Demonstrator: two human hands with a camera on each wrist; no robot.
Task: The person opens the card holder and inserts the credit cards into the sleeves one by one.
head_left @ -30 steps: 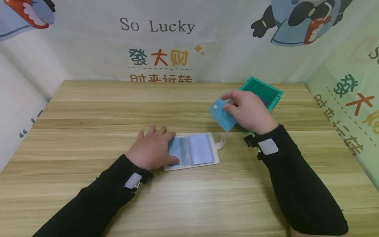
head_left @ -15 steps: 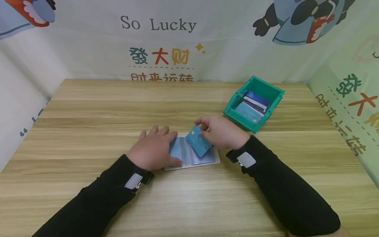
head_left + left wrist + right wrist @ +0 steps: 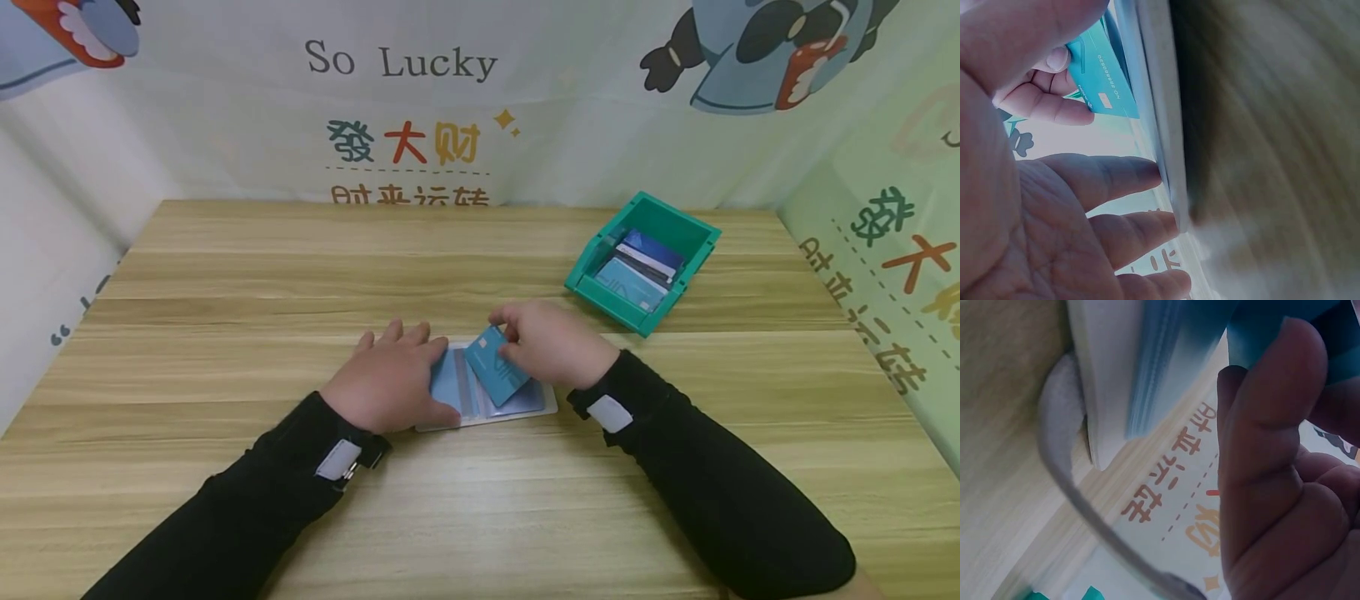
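Observation:
An open card holder (image 3: 468, 417) with clear plastic sleeves lies on the table in front of me. My left hand (image 3: 390, 379) rests on its left half, fingers spread and straight. Between thumb and fingers, my right hand (image 3: 558, 342) pinches a teal card (image 3: 497, 367) by its upper right edge. Tilted, the card hangs over the right sleeve; its printing and chip show in the left wrist view, where the card (image 3: 1104, 75) is beside the holder's edge (image 3: 1163, 112). In the right wrist view the holder's strap (image 3: 1085, 494) curves out from its side.
A green bin (image 3: 645, 321) stands at the back right of the wooden table (image 3: 300, 275). Several cards (image 3: 637, 271) lie inside it, blue, white and teal. A printed cloth (image 3: 247, 100) hangs behind the table and along its sides.
My right hand has carried the teal card from beside the green bin, left and nearer, to over the card holder's right half. The left hand has stayed on the holder.

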